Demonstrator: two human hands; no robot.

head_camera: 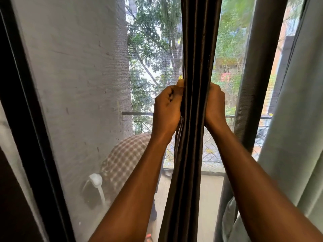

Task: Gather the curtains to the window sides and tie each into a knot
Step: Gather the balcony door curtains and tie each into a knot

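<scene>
Both hands are up at the centre of the frame. Between them hangs the dark curtain [197,49], bunched into a narrow column of folds that runs from the top edge right down to the bottom. The left hand [167,109] clamps the bundle's left side, fingers [170,94] curled tight into the cloth, thumb tip poking up at the top. The right hand [215,103] grips the opposite side at much the same height. Its fingers wrap behind the folds, so how far they close is hard to tell, though the cloth looks squeezed between the two hands.

Over at the right edge of the frame the pale curtain [297,119] hangs in soft folds, well apart from the bundle. At left, the black window frame [26,105] slants down. Through the mesh screen [230,41] we see a grey wall [78,58], trees [153,41], a balcony railing [138,113] and a checked cloth [125,154] at lower centre-left.
</scene>
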